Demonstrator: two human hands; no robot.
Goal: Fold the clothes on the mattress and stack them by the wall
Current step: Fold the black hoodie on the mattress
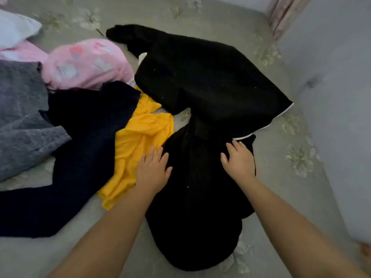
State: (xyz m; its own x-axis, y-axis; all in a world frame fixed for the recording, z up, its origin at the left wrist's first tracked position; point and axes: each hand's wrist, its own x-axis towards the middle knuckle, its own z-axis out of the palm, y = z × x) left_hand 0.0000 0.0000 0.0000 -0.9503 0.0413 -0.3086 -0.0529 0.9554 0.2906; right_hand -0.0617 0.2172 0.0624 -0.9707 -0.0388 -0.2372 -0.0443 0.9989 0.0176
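Note:
A large black garment (200, 81) lies spread over the mattress (281, 149), its near part bunched in front of me. My left hand (153, 169) rests flat on the garment's left edge, partly over a yellow cloth (138, 141). My right hand (240, 159) lies flat on the black fabric near a white-trimmed hem, fingers apart. Neither hand grips anything. A dark navy garment (80, 157), a grey knit (22, 117) and a pink printed garment (84, 65) lie in a loose pile to the left.
A pale wall (337, 97) runs along the right side of the mattress. A striped pink curtain (285, 15) hangs at the top right. A white cloth (14, 29) sits at the far left. Bare floral mattress shows beside the wall.

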